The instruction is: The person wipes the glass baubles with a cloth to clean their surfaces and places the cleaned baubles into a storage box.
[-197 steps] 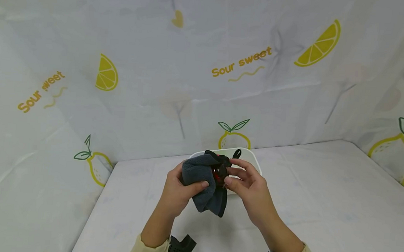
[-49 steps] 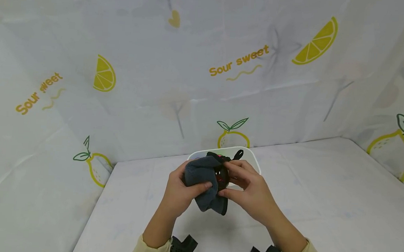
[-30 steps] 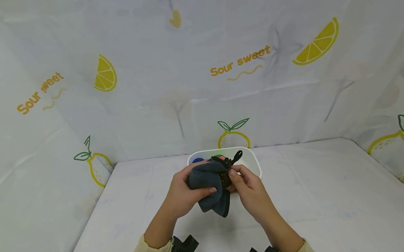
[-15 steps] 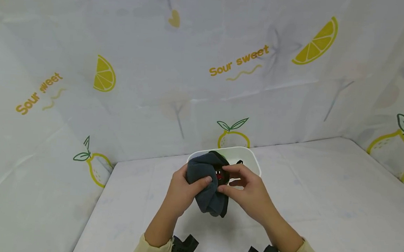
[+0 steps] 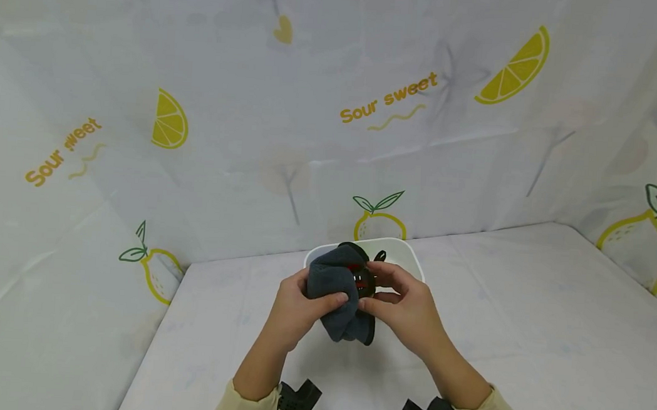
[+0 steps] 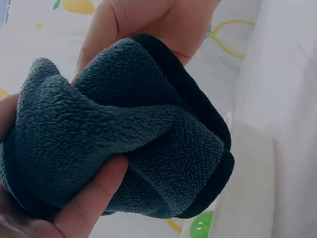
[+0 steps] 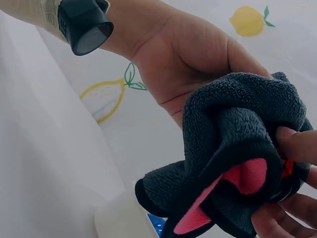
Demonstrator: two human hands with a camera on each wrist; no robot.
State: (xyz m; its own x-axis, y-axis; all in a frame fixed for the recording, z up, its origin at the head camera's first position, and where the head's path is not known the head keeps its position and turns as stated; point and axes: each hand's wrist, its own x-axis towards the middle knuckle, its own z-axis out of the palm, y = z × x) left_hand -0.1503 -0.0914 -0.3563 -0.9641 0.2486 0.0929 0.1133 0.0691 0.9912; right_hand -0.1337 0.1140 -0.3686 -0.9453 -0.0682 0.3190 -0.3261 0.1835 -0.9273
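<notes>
**Head view: the cloth bunches tighter around the red object**

Head view shows the left hand gripping the dark grey cloth, thumb curled over its front fold, while the right hand pinches the small red and black object against it. Half a second ago the cloth hung longer and looser; now it is drawn up into a denser wad, and the right fingers have closed in nearer the left thumb. I judge this as rubbing in progress. Both are held above the surface, in front of the white bin.
</notes>
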